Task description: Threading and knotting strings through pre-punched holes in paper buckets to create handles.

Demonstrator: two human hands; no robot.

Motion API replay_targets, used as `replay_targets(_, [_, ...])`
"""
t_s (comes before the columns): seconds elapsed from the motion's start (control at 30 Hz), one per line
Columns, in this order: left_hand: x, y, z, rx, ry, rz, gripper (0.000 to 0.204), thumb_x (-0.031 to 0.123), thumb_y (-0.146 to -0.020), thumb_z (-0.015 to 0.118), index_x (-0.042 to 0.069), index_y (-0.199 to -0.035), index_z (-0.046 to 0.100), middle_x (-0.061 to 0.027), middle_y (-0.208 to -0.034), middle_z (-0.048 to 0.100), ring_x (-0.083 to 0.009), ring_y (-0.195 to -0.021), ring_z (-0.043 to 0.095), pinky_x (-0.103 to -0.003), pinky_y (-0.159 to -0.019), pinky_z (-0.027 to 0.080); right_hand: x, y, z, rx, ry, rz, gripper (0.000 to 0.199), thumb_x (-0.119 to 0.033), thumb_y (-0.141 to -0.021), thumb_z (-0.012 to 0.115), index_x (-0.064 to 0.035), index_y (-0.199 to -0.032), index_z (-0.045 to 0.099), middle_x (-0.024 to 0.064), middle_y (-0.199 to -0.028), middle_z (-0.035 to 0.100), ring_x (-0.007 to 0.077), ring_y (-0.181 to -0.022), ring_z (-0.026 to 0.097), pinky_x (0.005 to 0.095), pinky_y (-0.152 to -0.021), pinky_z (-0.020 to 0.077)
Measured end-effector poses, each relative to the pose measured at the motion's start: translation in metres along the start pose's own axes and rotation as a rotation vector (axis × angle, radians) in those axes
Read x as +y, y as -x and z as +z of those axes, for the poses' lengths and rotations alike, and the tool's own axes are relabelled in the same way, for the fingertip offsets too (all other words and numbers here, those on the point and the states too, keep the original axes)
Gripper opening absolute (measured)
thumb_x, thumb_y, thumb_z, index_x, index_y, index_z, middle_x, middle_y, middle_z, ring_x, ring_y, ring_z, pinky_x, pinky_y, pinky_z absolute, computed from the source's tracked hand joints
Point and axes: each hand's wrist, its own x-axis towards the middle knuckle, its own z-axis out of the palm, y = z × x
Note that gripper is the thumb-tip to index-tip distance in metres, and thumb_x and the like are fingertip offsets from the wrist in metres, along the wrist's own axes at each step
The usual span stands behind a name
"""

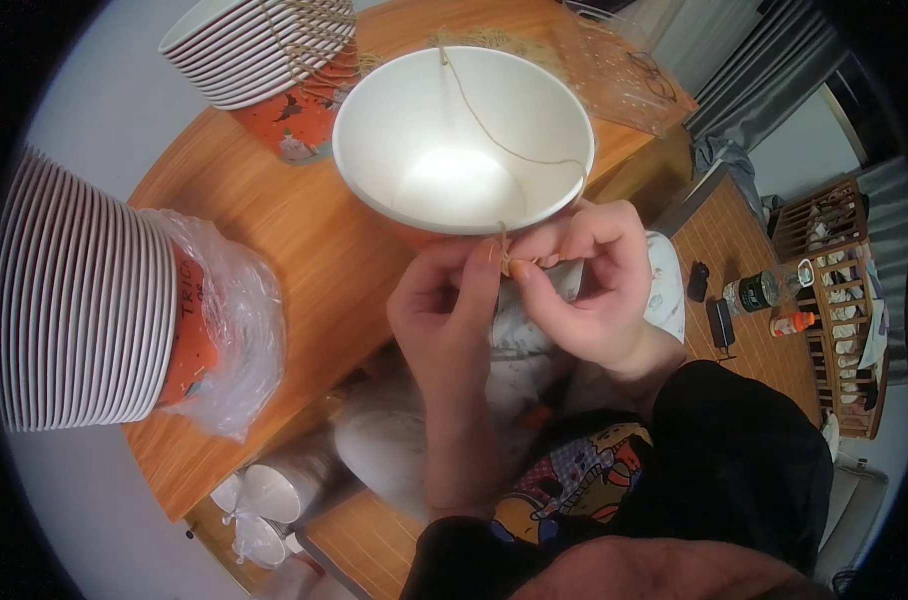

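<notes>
A large paper bucket (389,140), white inside and orange outside, stands near the table's front edge with its mouth tipped toward me. A thin twine cord (474,115) runs from the far rim, across the inside, to the right rim. At the near rim, both hands pinch a short twine end that comes over the edge. My left hand (444,300) closes thumb and forefinger on it; my right hand (599,285) grips it close beside, fingers curled. Whether a knot is formed there, I cannot tell.
Nested bucket stacks stand at far left (259,50), draped with twine, and at left (84,300) beside crumpled clear plastic (239,320). A clear plastic box (619,75) lies at the back right. White buckets (274,495) sit below the wooden table (224,200). A bottle (754,292) stands at right.
</notes>
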Motion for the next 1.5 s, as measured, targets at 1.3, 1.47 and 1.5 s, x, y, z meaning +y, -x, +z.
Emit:
replay_targets(1.3, [-0.008,-0.004,-0.015,-0.184,0.177,-0.253,0.013,0.006,-0.086,0.067,-0.003,-0.096,0.068,-0.0051,-0.090,0.069,-0.0045,-0.076,0.057,-0.017,-0.068,0.042,-0.010,-0.023,-0.035,-0.242,0.352,-0.417,0.024,0.009,-0.074,0.057,-0.0057,-0.093,0.052,0.0091,-0.104,0.070,0.0184,-0.072,0.054,0.0295,-0.068,0.0449])
replay_targets(1.47, [-0.004,-0.002,-0.009,-0.169,0.179,-0.242,0.012,0.005,-0.085,0.067,-0.002,-0.095,0.067,-0.0033,-0.088,0.068,-0.0040,-0.074,0.056,-0.017,-0.067,0.040,-0.009,-0.019,-0.030,-0.298,0.340,-0.220,0.019,0.010,-0.082,0.046,-0.0059,-0.092,0.044,0.0198,-0.105,0.067,0.0239,-0.091,0.060,0.0342,-0.084,0.0483])
replay_targets(1.5, [-0.004,-0.003,-0.012,-0.196,0.194,-0.255,0.012,0.004,-0.085,0.067,-0.002,-0.095,0.067,-0.0044,-0.089,0.069,-0.0051,-0.076,0.058,-0.017,-0.069,0.042,-0.010,-0.018,-0.029,-0.274,0.318,-0.219,0.019,0.010,-0.082,0.046,-0.0059,-0.092,0.044,0.0201,-0.105,0.067,0.0238,-0.092,0.059,0.0340,-0.084,0.0483])
